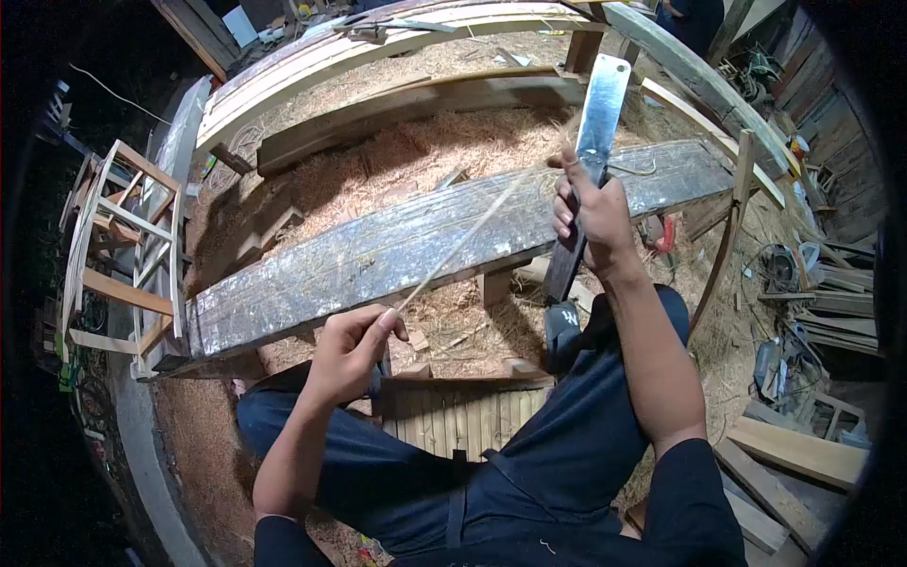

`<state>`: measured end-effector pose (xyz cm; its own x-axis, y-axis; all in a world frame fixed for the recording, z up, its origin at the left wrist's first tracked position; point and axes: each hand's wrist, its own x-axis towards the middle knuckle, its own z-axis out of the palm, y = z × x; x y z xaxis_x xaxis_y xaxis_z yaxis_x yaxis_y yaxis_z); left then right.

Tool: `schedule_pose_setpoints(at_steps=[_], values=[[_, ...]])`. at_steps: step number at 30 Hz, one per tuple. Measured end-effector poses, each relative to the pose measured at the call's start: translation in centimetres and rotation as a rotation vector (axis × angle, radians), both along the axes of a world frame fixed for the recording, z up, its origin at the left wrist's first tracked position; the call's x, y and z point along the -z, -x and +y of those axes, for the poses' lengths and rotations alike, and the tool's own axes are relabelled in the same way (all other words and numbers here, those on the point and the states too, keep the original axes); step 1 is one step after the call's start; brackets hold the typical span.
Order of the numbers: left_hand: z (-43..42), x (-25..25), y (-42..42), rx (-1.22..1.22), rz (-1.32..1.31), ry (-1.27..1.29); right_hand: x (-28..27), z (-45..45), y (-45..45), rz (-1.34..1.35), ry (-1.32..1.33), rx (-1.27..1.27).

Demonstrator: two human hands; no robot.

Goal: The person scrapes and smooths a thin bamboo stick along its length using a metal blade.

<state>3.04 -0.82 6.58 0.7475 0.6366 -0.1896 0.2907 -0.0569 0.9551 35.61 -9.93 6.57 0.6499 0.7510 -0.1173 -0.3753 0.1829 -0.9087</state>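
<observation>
My left hand (pixel 350 352) is closed in a pinch on the near end of a thin, pale strip (pixel 470 236), perhaps cane or bamboo. The strip slants up to the right over the plank bench (pixel 378 260) towards my other hand. My right hand (pixel 595 213) is wrapped round a broad-bladed knife (pixel 605 102) with a small hole near its tip. Its blade points up and away, while the long dark handle runs down towards my right knee. Thin pale fibres curl beside my right fingers. Whether those fingers also touch the strip, I cannot tell.
Wood shavings (pixel 331 189) cover the ground around the bench. A wooden frame (pixel 128 250) stands at the left end. Long beams (pixel 425 38) lie across the back. Boards (pixel 798 452) are stacked at the lower right. A slatted seat (pixel 453 416) is between my legs.
</observation>
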Motion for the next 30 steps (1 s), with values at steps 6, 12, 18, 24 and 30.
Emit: schedule_pose_setpoints(at_steps=[6, 12, 18, 24, 30], values=[[2.0, 0.5, -2.3, 0.057, 0.018, -0.097, 0.3, 2.2, -3.3, 0.098, -0.059, 0.096], [5.7, 1.0, -3.5, -0.014, 0.01, 0.046, -0.2, 3.9, -4.5, 0.122, -0.061, 0.146], [8.1, 1.6, -3.4, 0.086, -0.102, 0.282, -0.3, 5.2, -4.9, 0.055, -0.028, 0.169], [8.4, 0.7, -3.9, 0.128, -0.151, 0.359, -0.4, 5.9, -5.0, 0.005, -0.033, 0.145], [7.6, 1.2, -4.6, 0.077, -0.223, 0.413, -0.2, 5.8, -4.4, -0.001, -0.028, 0.064]])
